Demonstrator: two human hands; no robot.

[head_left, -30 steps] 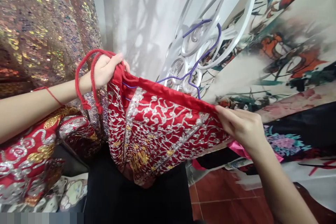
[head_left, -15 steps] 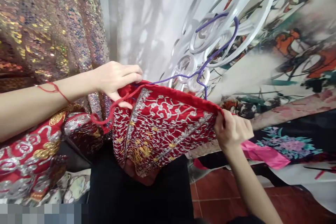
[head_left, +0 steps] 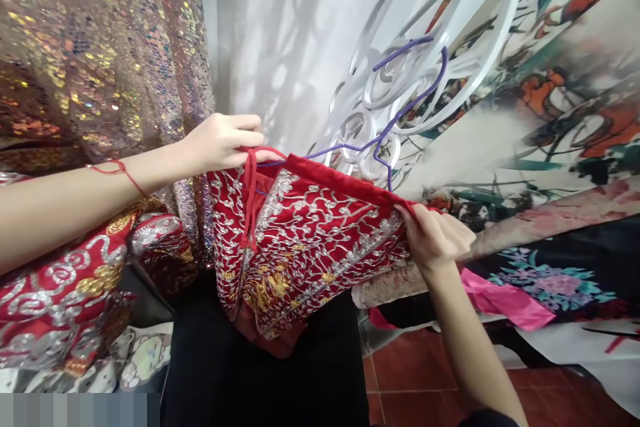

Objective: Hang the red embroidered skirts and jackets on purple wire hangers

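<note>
A red garment (head_left: 320, 227) with silver and gold embroidery hangs in front of me, stretched between both hands. Its red waistband (head_left: 340, 177) runs along the top edge. At the upper left corner my left hand (head_left: 225, 141) is closed on the garment's red drawstring (head_left: 251, 193), whose loop dangles down over the embroidery. My right hand (head_left: 435, 233) grips the waistband's right end between thumb and fingers. A purple wire hanger (head_left: 367, 145) lies behind the band; its lower parts disappear inside the garment, and its hook points up and right.
White curled metalwork (head_left: 450, 73) stands behind the hanger. A sequined cloth (head_left: 115, 47) hangs at the left, above another red embroidered garment (head_left: 65, 287). Printed fabric (head_left: 550, 120) and black floral cloth (head_left: 555, 280) with a pink ribbon (head_left: 505, 297) are on the right, over red floor tiles (head_left: 415, 360).
My left hand has lifted off the garment's corner and now holds the drawstring, which hangs straight down instead of trailing left. My right hand has shifted slightly left along the waistband.
</note>
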